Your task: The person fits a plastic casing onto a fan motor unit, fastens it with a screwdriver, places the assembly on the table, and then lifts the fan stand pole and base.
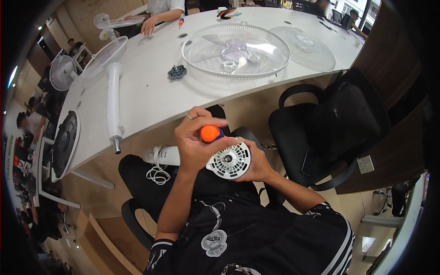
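Observation:
My left hand (195, 137) is closed around a screwdriver (211, 133) with an orange-ended, dark blue handle. Its shaft is hidden behind the handle and my fingers. Just below it, my right hand (257, 160) grips a white fan motor housing (229, 161) from the side. The housing's round slotted face, with a dark centre, points up toward me. My left fingertips overlap the top of the housing in this view. Over my lap, a white part (167, 156) with a coiled white cord (158, 176) lies to the left of my left wrist.
On the white table (151, 98) lie a fan grille with clear blades (236, 51), another grille (305, 48), a dark knob (177, 72), a white pole (114, 101) and a black round base (65, 144). Another person's hand (148, 26) rests at the far edge. A black chair with a backpack (341, 121) stands right.

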